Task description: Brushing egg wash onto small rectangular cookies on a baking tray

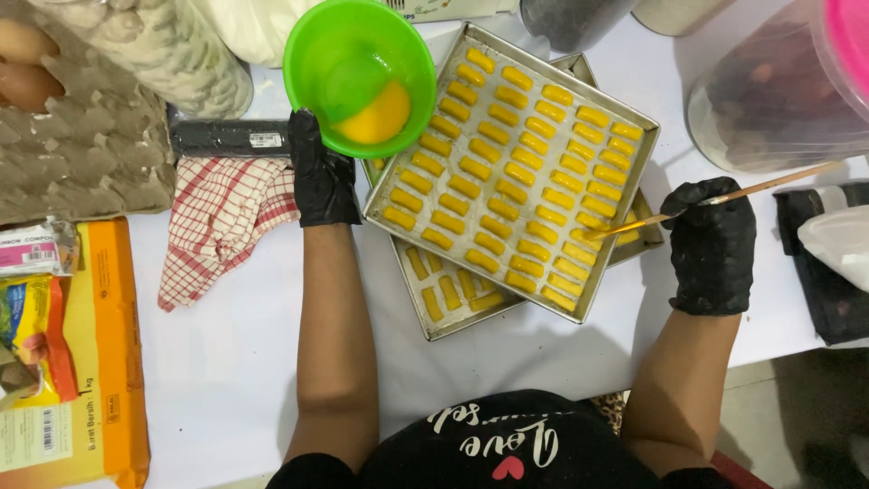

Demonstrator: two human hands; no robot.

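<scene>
Upper tray (529,54) hides lower tray (425,308) (mostly).

Just one head-worn cam, looking straight down, pretty close over the white table (226,362) and both forearms.

Much of the lower square metal baking tray (433,317) is hidden under the upper tray of yellow dough sticks (511,172), so only some of its sticks can be seen. The brown cardboard egg carton (86,136) is cut off by the left edge. The clear plastic tub with a pink lid (778,91) is cut off at the top right, and its dark contents are blurred.
</scene>
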